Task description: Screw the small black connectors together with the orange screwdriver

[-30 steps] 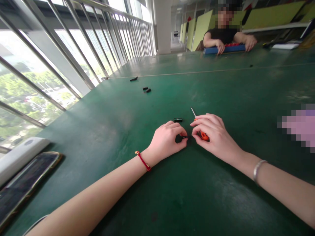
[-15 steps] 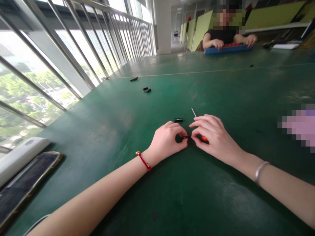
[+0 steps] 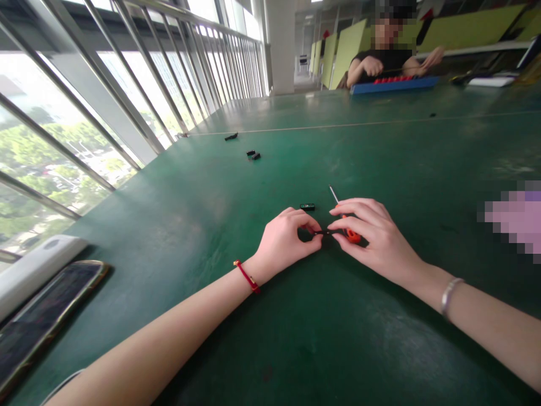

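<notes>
At the far left edge of the worktop (image 3: pixel 203 237), a dark phone (image 3: pixel 42 316) and a white device (image 3: pixel 34 268) were seen lying side by side. Further in, toward the railing, a few loose black pieces (image 3: pixel 252 154) were scattered, well apart from the hands. Near the middle, the left hand (image 3: pixel 285 242) was closed narrow, thumb and forefinger pinched on a small black part (image 3: pixel 323 232), which was held close to the worktop between the two hands. A black block (image 3: pixel 307 207) was set just beyond the fingertips, untouched. The right hand (image 3: pixel 376 237) was pinched on the other end of the part, and an orange-handled screwdriver (image 3: pixel 350 235) was covered by its fingers, shaft pointing away; whether it was gripped or merely lay beneath could not be told. The work was judged to be mid-step: the part was taken up and worked at the fingertips, the screwdriver not applied to it, the block and loose pieces left unhandled. Far off to the right, another person's hands were seen above a blue tray (image 3: pixel 393 84).
</notes>
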Demonstrator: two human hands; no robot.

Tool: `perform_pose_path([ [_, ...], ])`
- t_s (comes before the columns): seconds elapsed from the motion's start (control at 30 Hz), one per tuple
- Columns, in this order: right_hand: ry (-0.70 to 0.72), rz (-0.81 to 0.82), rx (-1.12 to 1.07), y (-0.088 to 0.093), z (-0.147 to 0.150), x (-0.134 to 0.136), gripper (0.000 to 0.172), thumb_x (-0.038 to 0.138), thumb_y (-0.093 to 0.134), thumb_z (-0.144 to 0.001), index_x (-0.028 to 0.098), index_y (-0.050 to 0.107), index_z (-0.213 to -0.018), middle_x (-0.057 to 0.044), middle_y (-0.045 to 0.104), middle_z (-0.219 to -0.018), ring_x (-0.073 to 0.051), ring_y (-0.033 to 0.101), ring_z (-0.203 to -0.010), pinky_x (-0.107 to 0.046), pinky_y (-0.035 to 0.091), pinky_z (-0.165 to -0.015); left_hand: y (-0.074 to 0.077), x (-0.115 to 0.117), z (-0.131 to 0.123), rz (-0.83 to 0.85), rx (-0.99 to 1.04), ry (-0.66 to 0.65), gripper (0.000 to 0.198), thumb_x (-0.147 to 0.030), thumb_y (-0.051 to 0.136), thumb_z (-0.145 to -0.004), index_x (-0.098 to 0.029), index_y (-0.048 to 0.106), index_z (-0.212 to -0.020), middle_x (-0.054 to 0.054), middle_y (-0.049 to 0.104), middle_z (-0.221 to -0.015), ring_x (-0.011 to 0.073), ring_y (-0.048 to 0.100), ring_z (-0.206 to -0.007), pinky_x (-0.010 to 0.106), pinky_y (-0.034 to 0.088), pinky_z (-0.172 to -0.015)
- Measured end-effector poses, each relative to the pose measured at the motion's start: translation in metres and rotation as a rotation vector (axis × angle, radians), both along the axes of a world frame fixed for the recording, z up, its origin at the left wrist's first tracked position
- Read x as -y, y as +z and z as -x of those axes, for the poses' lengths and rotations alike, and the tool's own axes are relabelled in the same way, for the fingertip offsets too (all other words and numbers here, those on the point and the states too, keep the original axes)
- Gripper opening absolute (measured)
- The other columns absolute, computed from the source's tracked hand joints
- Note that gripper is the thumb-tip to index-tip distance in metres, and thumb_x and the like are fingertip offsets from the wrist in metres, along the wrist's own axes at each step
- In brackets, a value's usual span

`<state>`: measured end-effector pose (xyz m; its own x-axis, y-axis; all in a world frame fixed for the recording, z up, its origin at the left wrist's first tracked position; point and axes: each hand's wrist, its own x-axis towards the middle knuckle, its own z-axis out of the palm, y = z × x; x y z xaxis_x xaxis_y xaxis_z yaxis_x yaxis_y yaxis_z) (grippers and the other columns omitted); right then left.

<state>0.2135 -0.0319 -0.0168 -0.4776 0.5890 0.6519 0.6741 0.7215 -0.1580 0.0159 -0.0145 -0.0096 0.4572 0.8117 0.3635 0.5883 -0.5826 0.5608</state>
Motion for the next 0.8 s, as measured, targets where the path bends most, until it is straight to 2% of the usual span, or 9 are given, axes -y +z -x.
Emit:
perform_pose_path([
  [0.2, 0.011, 0.028, -0.026, 0.0, 0.001, 0.001, 0.017, 0.016, 0.057, -0.082, 0.022, 0.067, -0.094, -0.007, 0.061, -0.106, -0.024, 0.053, -0.107, -0.044, 0.045, -0.092, 0.0, -0.002, 0.001, 0.061, 0.065, 0.026, 0.006, -0.023, 0.062, -0.073, -0.019, 0.066, -0.075, 0.0, 0.068, -0.079, 0.0155, 0.059, -0.081, 0.026, 0.049, -0.072],
  [0.4, -0.079, 0.063, -0.119, -0.005, -0.003, -0.005, 0.016, 0.014, 0.055, -0.082, 0.021, 0.065, -0.092, -0.007, 0.062, -0.1, -0.023, 0.054, -0.101, -0.042, 0.046, -0.089, 0.002, -0.007, 0.004, 0.037, 0.076, 0.064, 0.01, -0.025, 0.062, -0.075, -0.019, 0.069, -0.079, 0.001, 0.069, -0.082, 0.0159, 0.06, -0.083, 0.027, 0.049, -0.075],
  [0.6, -0.142, 0.087, -0.161, -0.009, -0.005, -0.008, 0.015, 0.013, 0.055, -0.08, 0.021, 0.065, -0.089, -0.006, 0.062, -0.098, -0.022, 0.054, -0.099, -0.041, 0.046, -0.087, 0.012, -0.036, 0.014, -0.053, 0.045, 0.16, 0.015, -0.027, 0.061, -0.075, -0.019, 0.07, -0.082, 0.001, 0.069, -0.083, 0.0161, 0.061, -0.081, 0.026, 0.047, -0.07],
  [0.7, -0.143, 0.108, -0.155, -0.01, -0.005, -0.008, 0.015, 0.014, 0.054, -0.08, 0.021, 0.064, -0.089, -0.006, 0.061, -0.099, -0.023, 0.054, -0.098, -0.042, 0.046, -0.087, 0.016, -0.054, 0.015, -0.026, 0.024, 0.136, 0.017, -0.03, 0.061, -0.074, -0.018, 0.071, -0.082, 0.002, 0.069, -0.085, 0.0158, 0.062, -0.08, 0.026, 0.048, -0.07],
  [0.8, -0.146, 0.131, -0.15, -0.011, -0.006, -0.009, 0.016, 0.014, 0.054, -0.08, 0.022, 0.064, -0.09, -0.006, 0.061, -0.098, -0.023, 0.054, -0.098, -0.043, 0.047, -0.087, 0.013, -0.065, 0.013, 0.06, 0.054, 0.121, 0.019, -0.032, 0.062, -0.073, -0.017, 0.071, -0.081, 0.003, 0.07, -0.083, 0.0166, 0.063, -0.079, 0.026, 0.05, -0.07],
])
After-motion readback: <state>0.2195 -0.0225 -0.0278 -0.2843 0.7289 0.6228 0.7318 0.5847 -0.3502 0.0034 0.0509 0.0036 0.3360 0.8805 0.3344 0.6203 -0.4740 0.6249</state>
